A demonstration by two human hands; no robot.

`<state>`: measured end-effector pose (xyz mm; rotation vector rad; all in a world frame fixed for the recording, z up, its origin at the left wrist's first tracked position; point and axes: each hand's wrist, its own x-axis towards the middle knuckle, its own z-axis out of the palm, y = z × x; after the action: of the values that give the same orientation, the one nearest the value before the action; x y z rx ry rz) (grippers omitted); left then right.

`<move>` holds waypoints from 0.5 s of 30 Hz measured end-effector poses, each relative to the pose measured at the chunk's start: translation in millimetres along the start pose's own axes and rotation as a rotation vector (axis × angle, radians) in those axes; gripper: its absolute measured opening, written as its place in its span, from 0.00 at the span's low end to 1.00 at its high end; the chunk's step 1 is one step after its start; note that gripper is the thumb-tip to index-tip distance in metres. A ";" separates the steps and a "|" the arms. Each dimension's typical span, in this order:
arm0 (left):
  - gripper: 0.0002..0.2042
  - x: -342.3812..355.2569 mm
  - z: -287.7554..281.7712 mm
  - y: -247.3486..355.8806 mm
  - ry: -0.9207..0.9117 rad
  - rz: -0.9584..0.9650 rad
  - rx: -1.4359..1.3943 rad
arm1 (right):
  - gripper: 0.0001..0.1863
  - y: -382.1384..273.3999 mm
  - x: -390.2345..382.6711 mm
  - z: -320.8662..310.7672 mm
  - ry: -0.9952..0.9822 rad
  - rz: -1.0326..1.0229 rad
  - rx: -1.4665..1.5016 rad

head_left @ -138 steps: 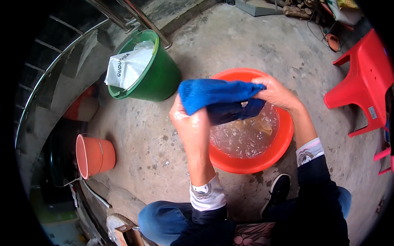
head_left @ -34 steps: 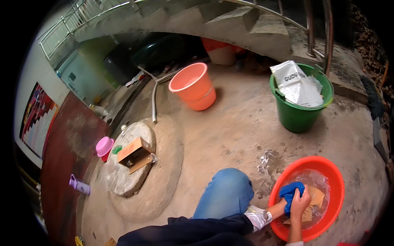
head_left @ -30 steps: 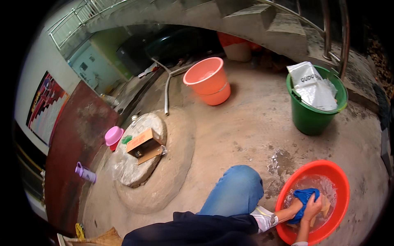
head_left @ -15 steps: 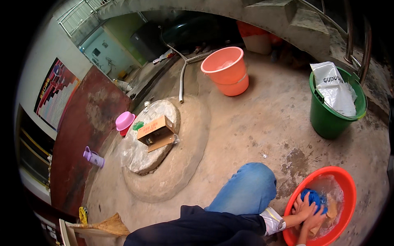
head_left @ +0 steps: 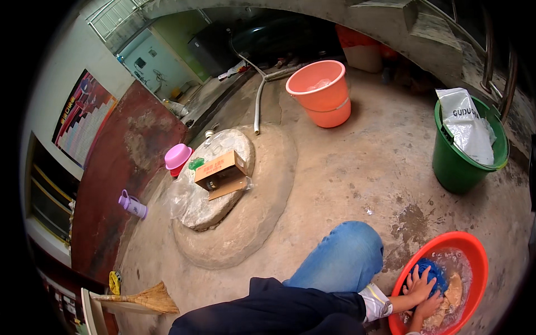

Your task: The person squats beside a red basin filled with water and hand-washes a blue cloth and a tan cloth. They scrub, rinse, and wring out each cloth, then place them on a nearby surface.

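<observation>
At the lower right a red basin holds sudsy water and a wet, bunched blue cloth. My left hand lies on this cloth with its fingers spread. Just below it, my right hand presses in by the cloth's lower edge; its fingertips are partly hidden, so their grip cannot be made out. Beside both hands a tan, crumpled piece shows in the water, its kind unclear.
A green bucket with a white plastic bag stands at right. An orange bucket is farther back. A cardboard box sits on a round stone slab. A broom and purple flask are left.
My left hand's fingers have spread wider over the blue cloth. More of the tan piece shows beside it. The whole view has shifted slightly, moving the surroundings rightward.
</observation>
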<state>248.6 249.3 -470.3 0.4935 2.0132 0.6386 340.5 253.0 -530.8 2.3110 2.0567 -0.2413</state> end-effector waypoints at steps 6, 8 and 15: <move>0.38 39.3 7.9 -18.5 -0.051 -0.044 -0.238 | 0.20 -0.9 51.5 27.1 -0.055 -0.176 0.724; 0.39 32.8 -7.1 -13.8 -0.096 -0.051 -0.390 | 0.16 -31.5 45.4 -33.6 -0.136 -0.175 1.059; 0.34 29.7 -35.7 0.4 -0.372 -0.085 -1.227 | 0.12 -107.2 -43.9 -198.2 -0.168 -0.381 1.205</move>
<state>203.2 258.1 -474.4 -0.2139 0.9909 1.4231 247.4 248.9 -321.0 2.0285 2.5889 -2.0763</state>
